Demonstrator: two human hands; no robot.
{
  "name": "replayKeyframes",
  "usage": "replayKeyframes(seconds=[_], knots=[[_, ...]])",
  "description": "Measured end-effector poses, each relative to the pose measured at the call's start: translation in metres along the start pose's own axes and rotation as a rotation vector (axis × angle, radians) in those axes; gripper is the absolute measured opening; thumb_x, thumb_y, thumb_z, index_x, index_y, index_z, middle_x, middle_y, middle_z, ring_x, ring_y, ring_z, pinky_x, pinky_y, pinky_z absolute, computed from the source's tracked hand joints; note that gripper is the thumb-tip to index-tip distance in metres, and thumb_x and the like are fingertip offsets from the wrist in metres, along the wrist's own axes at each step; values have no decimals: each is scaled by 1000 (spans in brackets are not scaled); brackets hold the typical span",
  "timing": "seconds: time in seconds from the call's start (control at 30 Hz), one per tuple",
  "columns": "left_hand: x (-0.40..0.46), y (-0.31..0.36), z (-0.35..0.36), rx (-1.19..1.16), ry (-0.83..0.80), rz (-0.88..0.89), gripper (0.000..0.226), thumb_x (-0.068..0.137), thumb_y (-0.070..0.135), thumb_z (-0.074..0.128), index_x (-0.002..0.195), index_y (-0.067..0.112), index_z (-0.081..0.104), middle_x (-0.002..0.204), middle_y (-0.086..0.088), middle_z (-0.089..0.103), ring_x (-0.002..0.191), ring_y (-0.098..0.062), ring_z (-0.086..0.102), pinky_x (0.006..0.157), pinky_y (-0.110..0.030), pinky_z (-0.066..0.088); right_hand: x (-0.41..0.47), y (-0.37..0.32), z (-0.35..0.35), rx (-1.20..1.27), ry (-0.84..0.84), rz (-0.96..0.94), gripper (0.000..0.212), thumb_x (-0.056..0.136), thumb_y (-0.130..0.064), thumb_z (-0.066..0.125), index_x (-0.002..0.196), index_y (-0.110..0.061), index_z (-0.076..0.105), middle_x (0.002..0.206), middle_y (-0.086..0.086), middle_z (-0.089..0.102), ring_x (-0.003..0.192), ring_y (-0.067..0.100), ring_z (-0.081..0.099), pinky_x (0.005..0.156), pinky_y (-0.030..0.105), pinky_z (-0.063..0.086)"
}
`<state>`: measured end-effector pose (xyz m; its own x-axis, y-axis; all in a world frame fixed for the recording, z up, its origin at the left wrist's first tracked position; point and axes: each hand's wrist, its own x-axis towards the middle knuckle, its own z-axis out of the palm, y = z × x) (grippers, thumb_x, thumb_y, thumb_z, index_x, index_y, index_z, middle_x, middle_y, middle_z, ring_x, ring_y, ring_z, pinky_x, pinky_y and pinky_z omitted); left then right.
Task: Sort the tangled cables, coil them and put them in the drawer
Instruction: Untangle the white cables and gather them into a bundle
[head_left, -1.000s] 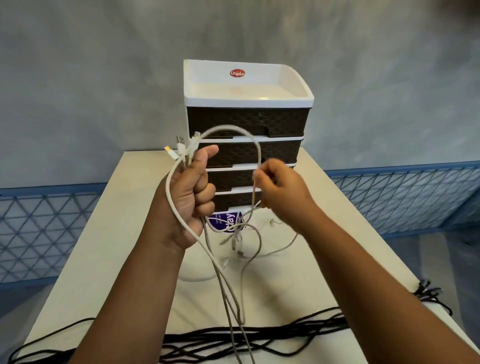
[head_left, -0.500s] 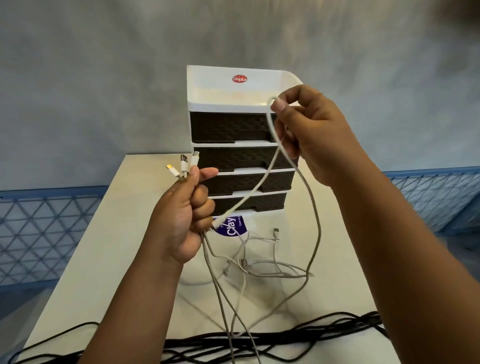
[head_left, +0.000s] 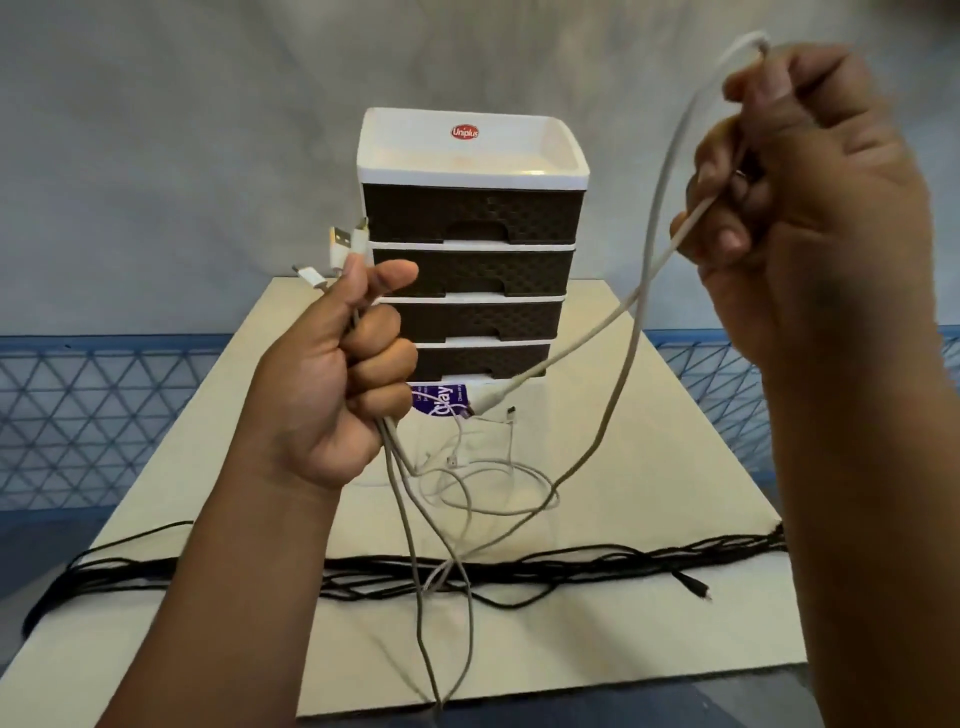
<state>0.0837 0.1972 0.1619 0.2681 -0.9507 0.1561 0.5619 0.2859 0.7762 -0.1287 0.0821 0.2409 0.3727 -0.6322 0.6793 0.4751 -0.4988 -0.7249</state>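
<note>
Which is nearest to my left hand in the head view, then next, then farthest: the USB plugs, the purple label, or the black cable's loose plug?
1. USB plugs: sticking out just above the left hand's grip.
2. Purple label: just right of that hand, under the drawer unit.
3. Black cable's loose plug: far right on the table.

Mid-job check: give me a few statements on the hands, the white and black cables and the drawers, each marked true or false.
1. The left hand grips white cables with plugs sticking up above the fist. True.
2. The right hand is empty. False: it holds a white cable raised high at the right.
3. All the drawers are shut. True.
4. The black cables are coiled in the top tray. False: they lie stretched across the table near its front edge.
5. No white cable touches the table. False: loops lie on it in front of the drawers.
</note>
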Motion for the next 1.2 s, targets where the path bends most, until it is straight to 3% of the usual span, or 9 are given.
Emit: replayKeyframes(seconds=[0.1,0.23,0.37,0.53,0.7,0.8,1.03,1.2], knots=[[-26,2,15,-46,-80,38,42,105,40,28,97,21,64,55,8,15,44,-5,10,33,-12,16,-25,-13,-14,20,34,46,6,104,-16,43,103,-10,44,66,-1,54,47,13,33,43,22,27],[-58,6,31,-332,-381,-66,49,108,38,25,112,5,61,57,4,25,47,-8,23,40,-20,24,-67,-27,-34,127,105,168,8,102,-15,46,95,-15,49,62,-1,53,45,11,33,41,18,26],[-84,9,57,-413,-482,-93,50,108,36,27,112,-3,57,58,0,24,48,-13,24,44,-22,22,-109,-26,-44,199,59,313,9,100,-17,47,92,-17,51,61,1,52,42,10,32,40,18,24],[-108,2,92,-221,-404,10,53,106,41,21,100,9,62,55,7,18,44,-6,16,37,-17,15,-144,-33,-33,303,-113,386,6,96,-21,49,93,-15,51,62,4,50,38,9,32,42,21,23],[-129,-7,107,-72,-348,48,53,105,43,19,93,19,64,54,7,15,42,-6,13,35,-16,11,-158,-66,-30,602,-314,199,12,95,-20,47,93,-17,58,63,2,53,33,5,38,40,16,22],[-137,-12,109,-22,-308,42,49,105,42,21,92,20,62,54,7,14,42,-6,11,34,-15,11,-161,-72,-35,417,-349,163,8,94,-21,49,94,-18,56,63,3,54,36,11,37,39,14,29],[-140,-46,101,141,20,103,38,104,40,33,74,21,46,50,10,22,41,-3,14,34,-14,14,-194,-6,-20,-281,-528,611,13,99,-18,56,95,-5,55,73,8,63,52,25,55,54,38,44],[-136,-58,93,129,96,42,32,98,33,28,69,21,36,56,7,20,47,-7,9,39,-18,8,-209,18,-3,-505,-758,684,11,98,-29,56,91,-20,56,82,0,70,55,21,66,58,33,49]])
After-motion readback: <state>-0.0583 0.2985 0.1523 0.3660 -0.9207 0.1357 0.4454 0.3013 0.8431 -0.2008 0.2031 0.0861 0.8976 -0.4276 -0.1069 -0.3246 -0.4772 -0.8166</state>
